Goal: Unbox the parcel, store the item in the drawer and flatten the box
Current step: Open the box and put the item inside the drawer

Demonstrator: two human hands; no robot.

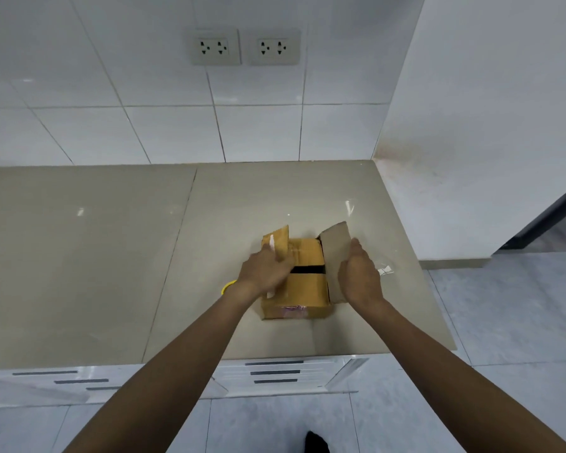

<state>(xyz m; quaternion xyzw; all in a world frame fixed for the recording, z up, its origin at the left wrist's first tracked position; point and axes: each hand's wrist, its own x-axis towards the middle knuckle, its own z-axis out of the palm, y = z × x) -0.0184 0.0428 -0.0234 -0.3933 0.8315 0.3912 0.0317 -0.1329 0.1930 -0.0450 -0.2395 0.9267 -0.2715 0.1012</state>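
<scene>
A dark shoe tip (pixel 316 442) shows at the bottom edge of the frame, on the tiled floor. Above it both forearms reach up to the cardboard box (pixel 303 286), which sits right of centre on the beige bench (pixel 111 256). The left hand (pixel 264 269) has its fingers closed on the left flap (pixel 277 240), and the right hand (pixel 361 275) grips the right flap (pixel 335 246); both flaps stand raised. The inner flaps lie nearly shut, a dark gap between them. A yellow object (pixel 226 287) peeks out beside the left wrist.
</scene>
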